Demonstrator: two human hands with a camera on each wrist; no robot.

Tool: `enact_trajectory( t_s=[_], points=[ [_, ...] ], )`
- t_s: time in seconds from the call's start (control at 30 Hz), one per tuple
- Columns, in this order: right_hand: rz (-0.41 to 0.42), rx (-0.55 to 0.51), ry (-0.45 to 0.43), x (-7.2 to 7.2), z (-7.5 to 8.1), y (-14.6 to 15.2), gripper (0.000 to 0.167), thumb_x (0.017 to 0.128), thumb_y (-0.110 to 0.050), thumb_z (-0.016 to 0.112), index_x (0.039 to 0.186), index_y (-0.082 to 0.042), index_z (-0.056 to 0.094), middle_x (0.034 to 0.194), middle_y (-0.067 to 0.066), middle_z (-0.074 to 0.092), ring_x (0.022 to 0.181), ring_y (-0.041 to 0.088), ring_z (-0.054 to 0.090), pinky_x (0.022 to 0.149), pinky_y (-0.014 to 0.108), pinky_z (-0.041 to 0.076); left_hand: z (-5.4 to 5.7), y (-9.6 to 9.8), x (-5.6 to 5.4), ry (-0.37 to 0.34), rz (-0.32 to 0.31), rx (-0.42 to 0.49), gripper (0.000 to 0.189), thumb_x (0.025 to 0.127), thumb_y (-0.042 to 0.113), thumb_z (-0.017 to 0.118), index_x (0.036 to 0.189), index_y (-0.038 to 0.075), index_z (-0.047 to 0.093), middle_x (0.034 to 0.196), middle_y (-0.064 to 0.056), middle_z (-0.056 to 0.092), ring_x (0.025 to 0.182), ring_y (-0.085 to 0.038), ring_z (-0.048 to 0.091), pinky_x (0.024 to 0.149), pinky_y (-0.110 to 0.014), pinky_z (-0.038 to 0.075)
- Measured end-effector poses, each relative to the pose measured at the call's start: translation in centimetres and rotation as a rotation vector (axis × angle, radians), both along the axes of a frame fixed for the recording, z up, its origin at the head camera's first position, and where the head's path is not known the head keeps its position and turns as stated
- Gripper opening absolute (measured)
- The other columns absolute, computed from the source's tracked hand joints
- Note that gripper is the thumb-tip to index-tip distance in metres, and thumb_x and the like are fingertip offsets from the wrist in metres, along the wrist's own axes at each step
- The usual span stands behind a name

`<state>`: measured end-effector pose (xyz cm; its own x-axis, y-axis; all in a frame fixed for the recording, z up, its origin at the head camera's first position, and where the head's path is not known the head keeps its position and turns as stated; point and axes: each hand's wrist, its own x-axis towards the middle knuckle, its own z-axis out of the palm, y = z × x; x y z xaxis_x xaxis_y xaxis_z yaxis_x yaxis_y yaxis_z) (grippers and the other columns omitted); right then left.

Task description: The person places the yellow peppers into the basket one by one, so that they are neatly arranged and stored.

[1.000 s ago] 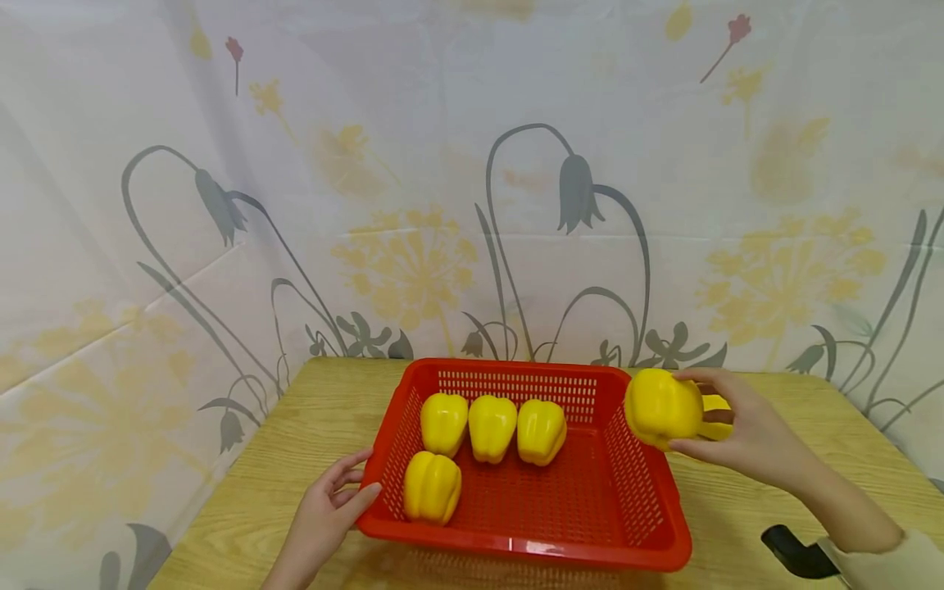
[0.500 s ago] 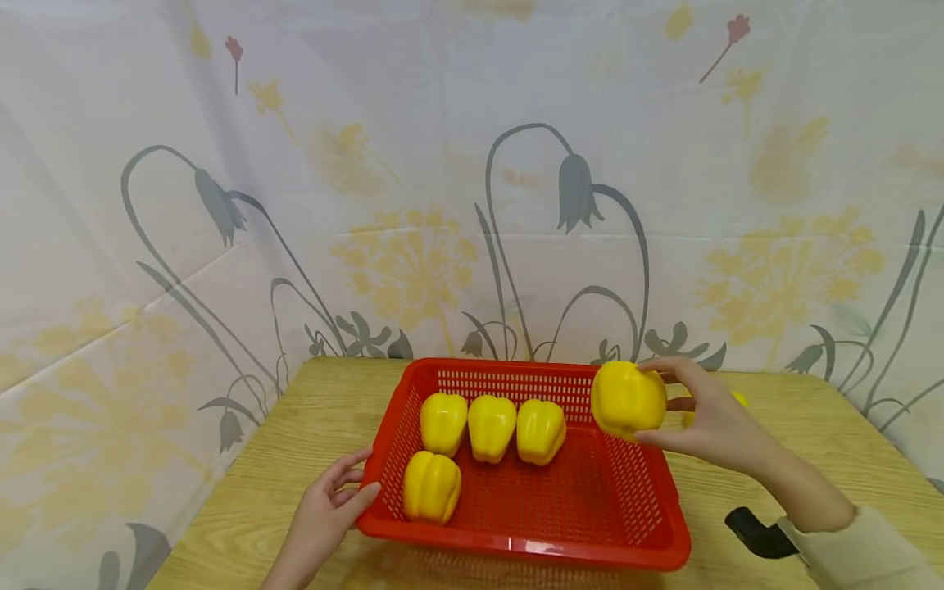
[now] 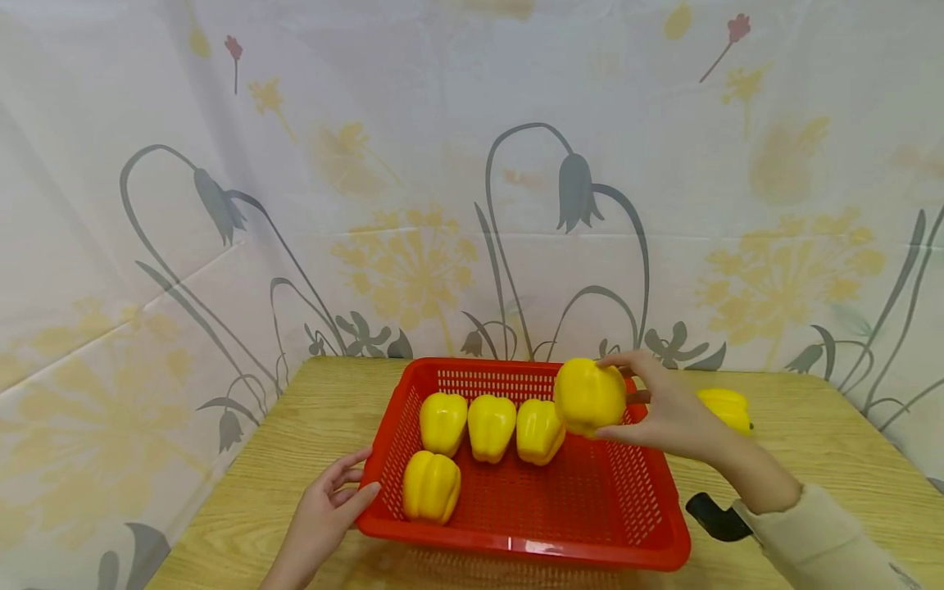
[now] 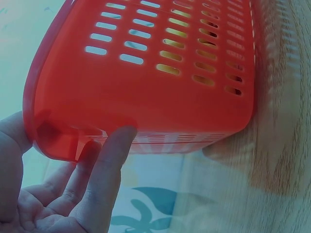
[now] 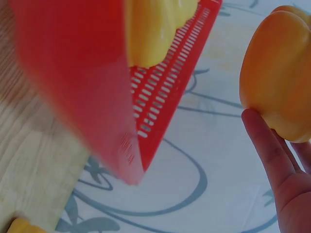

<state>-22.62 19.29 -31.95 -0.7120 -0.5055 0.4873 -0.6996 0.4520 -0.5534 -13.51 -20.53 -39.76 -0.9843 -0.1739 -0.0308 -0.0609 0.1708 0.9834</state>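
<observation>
My right hand [image 3: 667, 410] grips a yellow bell pepper [image 3: 588, 397] between thumb and fingers, held over the right back part of a red plastic basket [image 3: 509, 545]. In the right wrist view the same pepper [image 5: 279, 73] shows at the right edge, above the fingertips. My left hand [image 3: 324, 512] holds the basket's left rim, thumb on top. The left wrist view has those fingers [image 4: 109, 170] against the basket's outer wall. Inside the basket, three yellow peppers stand in a row at the back left, and another pepper [image 3: 432, 487] sits in front of the leftmost one.
Another yellow bell pepper [image 3: 726, 408] lies on the wooden table [image 3: 811, 459] right of the basket, partly behind my right hand. A black curved piece [image 3: 717, 518] shows by the right sleeve. A flower-printed cloth [image 3: 457, 164] hangs behind the table.
My right hand has carried its pepper leftward, from the basket's right rim to over the inside. The pepper on the table behind it shows more now. My left hand has stayed put.
</observation>
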Motion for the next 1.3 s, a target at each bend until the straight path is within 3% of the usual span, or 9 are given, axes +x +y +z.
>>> enact_trajectory(
  t_s=[0.13,0.37,0.57,0.8,0.97,1.3],
  points=[
    [0.017,0.004,-0.032,-0.2,0.2,-1.1,0.073,0.064,-0.020,0.087,0.122,-0.006,0.045,0.120,0.010,0.046,0.099,0.026,0.051,0.073,0.030,0.053,-0.1,-0.1,-0.1,-0.001,0.002,0.004,0.050,0.085,0.011,0.068,0.132,0.006,0.051,0.099,-0.010,0.058,0.087,-0.024,0.062,0.063,-0.031,0.054],
    [0.063,0.010,-0.053,-0.5,0.2,-2.9,0.074,0.063,-0.020,0.088,0.123,-0.010,0.044,0.120,0.007,0.046,0.101,0.024,0.049,0.076,0.030,0.052,-0.1,-0.1,0.0,0.006,0.001,-0.006,0.049,0.084,0.012,0.069,0.130,0.007,0.052,0.098,-0.011,0.058,0.085,-0.024,0.063,0.062,-0.031,0.054],
    [0.112,-0.036,-0.096,-0.9,-0.3,-4.3,0.072,0.064,-0.019,0.087,0.122,-0.011,0.045,0.121,0.006,0.046,0.104,0.025,0.048,0.077,0.029,0.051,0.0,0.0,0.1,0.004,0.003,-0.004,0.048,0.083,0.012,0.071,0.128,0.010,0.055,0.097,-0.012,0.058,0.085,-0.024,0.063,0.064,-0.031,0.054],
    [0.112,0.002,-0.103,-1.2,-1.1,-5.7,0.070,0.066,-0.025,0.086,0.121,-0.013,0.045,0.121,0.004,0.045,0.104,0.022,0.049,0.078,0.029,0.051,0.0,0.0,0.1,0.011,0.000,-0.005,0.048,0.083,0.012,0.070,0.128,0.009,0.054,0.097,-0.013,0.058,0.086,-0.025,0.063,0.064,-0.031,0.054],
    [0.105,0.034,-0.157,-1.1,-1.6,-6.6,0.071,0.066,-0.029,0.086,0.120,-0.016,0.043,0.119,0.002,0.047,0.101,0.021,0.049,0.078,0.030,0.050,0.0,0.0,0.1,0.011,0.002,-0.005,0.048,0.083,0.012,0.071,0.128,0.009,0.054,0.097,-0.012,0.058,0.086,-0.025,0.063,0.064,-0.031,0.054],
    [0.185,0.051,-0.284,-1.3,-2.7,-8.5,0.069,0.066,-0.029,0.086,0.117,-0.014,0.041,0.114,0.002,0.044,0.104,0.022,0.045,0.078,0.028,0.050,0.3,0.1,0.2,0.003,0.012,-0.014,0.048,0.083,0.012,0.071,0.128,0.010,0.055,0.097,-0.013,0.058,0.086,-0.025,0.063,0.064,-0.031,0.054]
  ],
)
